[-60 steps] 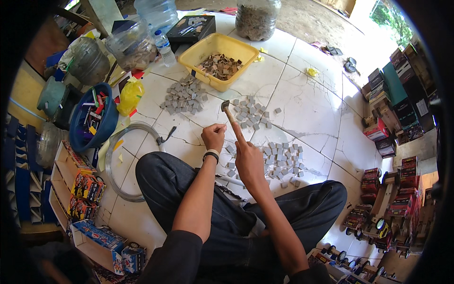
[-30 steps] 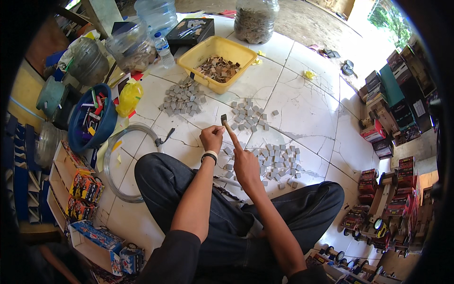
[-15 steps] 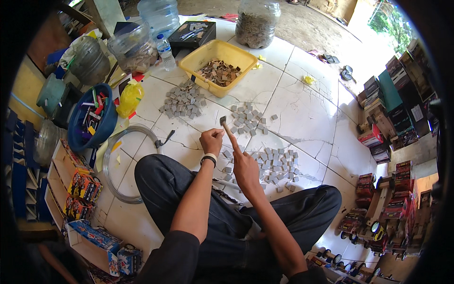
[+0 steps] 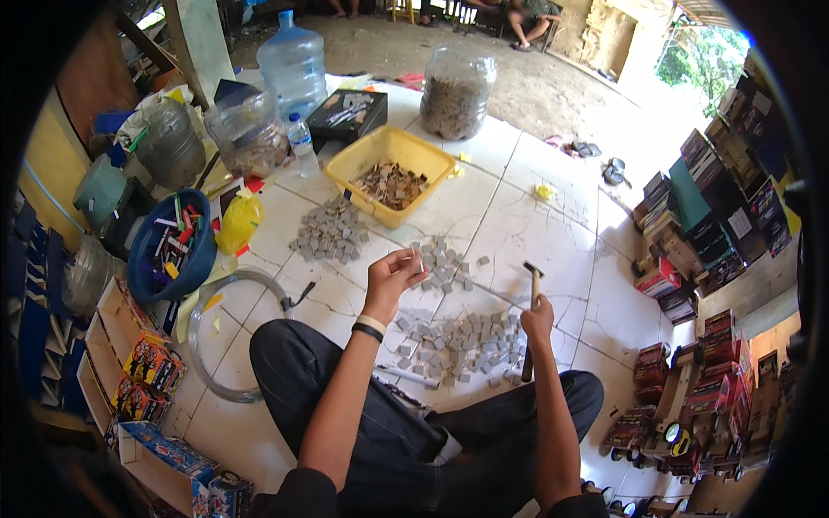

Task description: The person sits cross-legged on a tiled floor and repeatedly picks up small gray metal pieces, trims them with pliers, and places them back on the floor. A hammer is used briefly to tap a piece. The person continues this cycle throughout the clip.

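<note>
My right hand [image 4: 537, 319] is closed round the wooden handle of a hammer [image 4: 534, 285], head up, at the right of the floor pieces. My left hand [image 4: 393, 281] is raised with thumb and fingers pinched on a small light-grey piece [image 4: 418, 262], partly hidden by the fingers. Beyond it lies a loose cluster of small grey square pieces [image 4: 445, 263]. A larger spread of such pieces [image 4: 462, 345] covers the tiles between my hands and knees. Another heap of grey squares [image 4: 328, 231] sits farther left, near a yellow basin [image 4: 341, 177] holding brown square pieces [image 4: 393, 186].
A coil of clear tubing [image 4: 197, 345] and a blue basin [image 4: 205, 259] of coloured scraps are at left. Water bottle [image 4: 302, 147], black box [image 4: 367, 112] and large plastic jugs [image 4: 294, 65] stand behind. Toy trucks [image 4: 721, 380] are stacked at right; people sit far back.
My right hand has moved right with the hammer, away from my left hand. The left hand has lifted and turned, fingers pinched. The view has tilted up, showing more of the background.
</note>
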Available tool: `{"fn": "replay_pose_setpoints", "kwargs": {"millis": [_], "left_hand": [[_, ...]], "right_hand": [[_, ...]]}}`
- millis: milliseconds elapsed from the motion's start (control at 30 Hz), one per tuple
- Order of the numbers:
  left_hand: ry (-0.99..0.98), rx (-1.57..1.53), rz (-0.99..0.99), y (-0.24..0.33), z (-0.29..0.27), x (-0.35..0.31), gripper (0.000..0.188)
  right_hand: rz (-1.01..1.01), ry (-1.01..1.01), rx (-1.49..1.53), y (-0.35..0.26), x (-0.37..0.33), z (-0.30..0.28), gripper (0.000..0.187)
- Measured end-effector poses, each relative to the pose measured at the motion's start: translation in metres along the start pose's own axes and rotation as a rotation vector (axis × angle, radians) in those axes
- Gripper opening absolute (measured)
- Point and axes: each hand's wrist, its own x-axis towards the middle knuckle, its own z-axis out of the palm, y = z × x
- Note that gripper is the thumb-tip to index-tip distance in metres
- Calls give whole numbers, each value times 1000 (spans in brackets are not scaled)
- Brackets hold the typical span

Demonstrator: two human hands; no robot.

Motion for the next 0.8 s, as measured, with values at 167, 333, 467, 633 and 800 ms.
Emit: {"fn": "replay_pose_setpoints", "kwargs": {"millis": [167, 333, 467, 633, 800], "left_hand": [[-172, 342, 199, 40, 26, -19, 30], [-167, 516, 293, 66, 23, -32, 24], [-77, 571, 319, 64, 15, -45, 23], [-9, 624, 347, 54, 9, -53, 25], [-7, 634, 353, 50, 13, -49, 24]], "right_hand": [[105, 188, -87, 24, -2, -4, 61], [-427, 183, -205, -39, -70, -1, 63], [-865, -463, 33, -105, -171, 28, 35], [-978, -530, -298, -122, -238, 81, 37], [-1025, -402, -359, -106, -231, 105, 32]]}}
